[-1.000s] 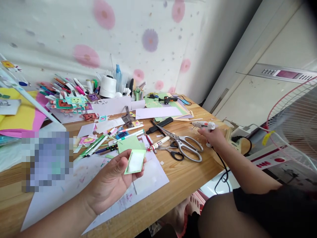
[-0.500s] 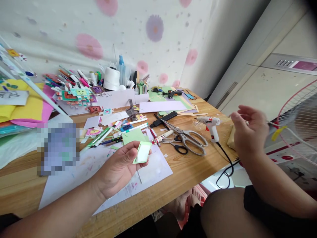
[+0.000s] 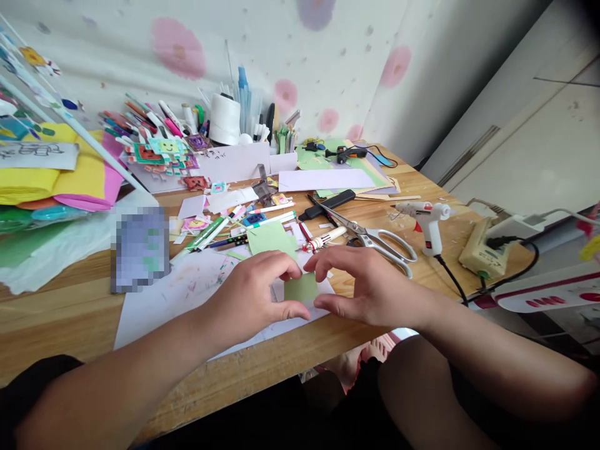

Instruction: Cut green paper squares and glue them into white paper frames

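A small green paper piece [image 3: 301, 290] sits between the two hands above or on the white sheet [image 3: 164, 306] near the table's front edge, its plain green face turned up towards the wearer. It looks nearly square, one pair of edges running roughly left to right, so no clear long axis shows. The left hand [image 3: 253, 294] and right hand [image 3: 370, 290] curve in from either side, thumbs parted from fingers; whether either pinches the paper, I cannot tell

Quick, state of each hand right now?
Left hand: half-curled at the small green paper; grip can't be told.
Right hand: half-curled at its other side; grip can't be told.
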A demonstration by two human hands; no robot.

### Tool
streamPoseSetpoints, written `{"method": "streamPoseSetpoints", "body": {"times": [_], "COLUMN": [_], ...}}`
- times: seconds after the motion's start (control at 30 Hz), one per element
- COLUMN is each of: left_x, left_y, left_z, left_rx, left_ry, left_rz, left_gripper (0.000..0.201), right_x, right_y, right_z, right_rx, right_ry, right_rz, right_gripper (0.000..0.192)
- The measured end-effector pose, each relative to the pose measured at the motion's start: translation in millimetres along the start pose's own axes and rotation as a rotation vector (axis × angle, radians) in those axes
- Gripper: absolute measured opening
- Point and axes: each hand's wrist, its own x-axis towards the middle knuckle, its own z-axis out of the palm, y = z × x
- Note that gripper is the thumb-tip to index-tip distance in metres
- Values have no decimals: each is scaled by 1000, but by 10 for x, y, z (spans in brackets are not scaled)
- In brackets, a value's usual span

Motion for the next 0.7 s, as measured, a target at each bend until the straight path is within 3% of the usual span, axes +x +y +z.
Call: {"method": "streamPoseSetpoints", "body": {"times": [0.2, 0.4, 0.53, 0.7], "left_x": [17, -90, -266, -358], "left_y": [18, -137, -298, -360], "left_z": [-18, -247, -305, -216], "left_rx": [53, 162, 254, 295], "left_ry": [54, 156, -21, -219], "left_rz": [38, 46, 193, 318], "left_gripper": [35, 14, 17, 28], "right_x": [62, 61, 2, -17], "right_y": [34, 320, 450, 428], "right_z": [-3, 17, 86, 180], "right_rx": [-40, 167, 142, 75], "right_ry": [-9, 51, 9, -42], "right_rz": [-38, -102, -145, -172], "right_gripper": [14, 15, 17, 20]}}
